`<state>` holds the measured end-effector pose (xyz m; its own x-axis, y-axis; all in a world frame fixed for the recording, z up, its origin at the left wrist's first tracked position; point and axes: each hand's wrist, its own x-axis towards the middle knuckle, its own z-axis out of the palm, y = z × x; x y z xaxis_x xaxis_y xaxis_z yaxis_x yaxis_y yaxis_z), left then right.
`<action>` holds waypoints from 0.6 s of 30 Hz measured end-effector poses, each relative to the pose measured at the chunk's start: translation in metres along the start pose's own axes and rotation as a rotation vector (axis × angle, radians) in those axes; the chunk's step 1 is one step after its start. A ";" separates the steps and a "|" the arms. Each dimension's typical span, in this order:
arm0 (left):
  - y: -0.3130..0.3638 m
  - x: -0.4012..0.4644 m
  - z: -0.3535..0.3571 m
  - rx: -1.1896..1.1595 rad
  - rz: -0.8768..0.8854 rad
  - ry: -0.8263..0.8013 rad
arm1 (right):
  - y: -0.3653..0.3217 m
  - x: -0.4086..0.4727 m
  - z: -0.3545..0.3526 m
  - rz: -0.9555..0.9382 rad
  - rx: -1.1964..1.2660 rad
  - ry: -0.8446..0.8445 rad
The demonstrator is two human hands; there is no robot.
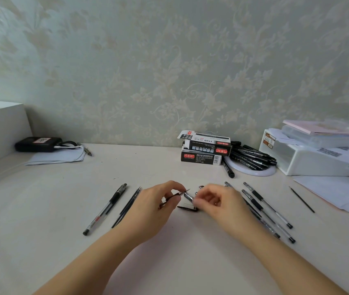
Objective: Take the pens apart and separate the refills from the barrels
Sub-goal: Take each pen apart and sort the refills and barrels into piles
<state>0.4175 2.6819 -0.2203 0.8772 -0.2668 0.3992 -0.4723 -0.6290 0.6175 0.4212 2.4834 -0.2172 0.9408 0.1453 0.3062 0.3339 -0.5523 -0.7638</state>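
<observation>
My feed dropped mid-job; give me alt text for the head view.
Over a white desk, the left hand pinches a thin refill while the right hand holds a clear barrel. A whole pen and loose refills lie left, more pens right.

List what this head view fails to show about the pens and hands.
- Right hand: motion blur hides what its fingers grip beside the barrel.
- Refill in the left hand: its lower end sits behind the fingers.
- Pens on the right: partly covered by the right forearm, so no sure count.
- Pen boxes: print too small to read.
</observation>
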 end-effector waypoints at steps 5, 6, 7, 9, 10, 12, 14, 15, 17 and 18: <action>0.002 -0.002 0.001 -0.011 0.044 -0.032 | -0.003 0.004 -0.003 0.064 0.374 0.136; 0.002 -0.003 0.001 -0.015 0.054 -0.039 | -0.004 0.004 -0.002 0.055 0.379 0.111; 0.002 -0.003 0.001 -0.019 0.063 -0.046 | -0.004 0.003 -0.001 0.045 0.377 0.080; 0.002 -0.003 0.001 -0.016 0.075 -0.053 | -0.005 0.001 0.002 0.029 0.381 0.024; 0.002 -0.003 0.001 -0.013 0.076 -0.053 | -0.005 0.001 0.002 0.021 0.385 0.003; 0.002 -0.003 0.001 -0.017 0.070 -0.049 | -0.006 0.001 0.003 0.003 0.381 -0.015; 0.002 -0.002 0.001 -0.020 0.054 -0.037 | -0.006 0.001 0.003 -0.007 0.393 0.028; 0.001 -0.002 0.001 -0.017 0.046 -0.033 | -0.006 0.002 0.002 -0.007 0.405 0.066; 0.001 -0.001 0.000 -0.011 0.041 -0.032 | -0.005 0.004 0.000 0.000 0.419 0.114; 0.002 -0.002 0.000 -0.012 0.044 -0.033 | -0.004 0.004 0.000 0.002 0.414 0.111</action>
<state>0.4153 2.6814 -0.2200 0.8578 -0.3181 0.4038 -0.5114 -0.6075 0.6078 0.4242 2.4864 -0.2132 0.9372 0.0432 0.3461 0.3482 -0.1731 -0.9213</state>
